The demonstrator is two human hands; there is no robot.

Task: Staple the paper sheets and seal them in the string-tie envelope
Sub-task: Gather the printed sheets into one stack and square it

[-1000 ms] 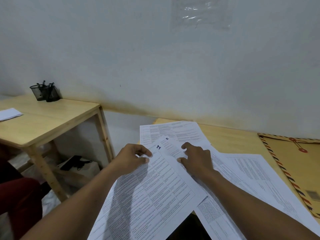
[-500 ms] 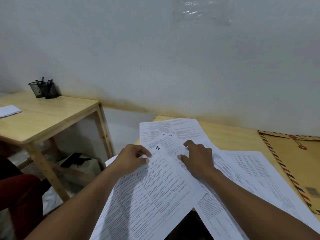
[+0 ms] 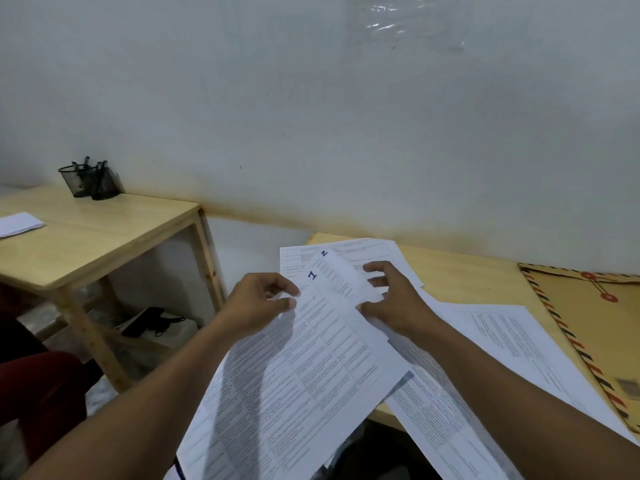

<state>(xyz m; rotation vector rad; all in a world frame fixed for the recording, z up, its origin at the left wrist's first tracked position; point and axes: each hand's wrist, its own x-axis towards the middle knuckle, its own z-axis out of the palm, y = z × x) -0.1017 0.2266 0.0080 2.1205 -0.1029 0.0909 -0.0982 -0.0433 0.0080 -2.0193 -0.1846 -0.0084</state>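
A pale wooden tabletop [image 3: 460,271] runs along the white wall in the right half of the frame. Printed paper sheets [image 3: 512,344] lie fanned across it, several overhanging its near edge at lower centre; one sheet is marked "1" and another "2". A brown string-tie envelope [image 3: 595,327] with a striped border lies flat at the right edge of the frame, just beside the sheets. A second wooden tabletop [image 3: 93,233] fills the left of the frame, well apart from the first. On it, a black mesh pen holder [image 3: 90,181] stands near the wall, and a white paper [image 3: 19,224] lies at the far left.
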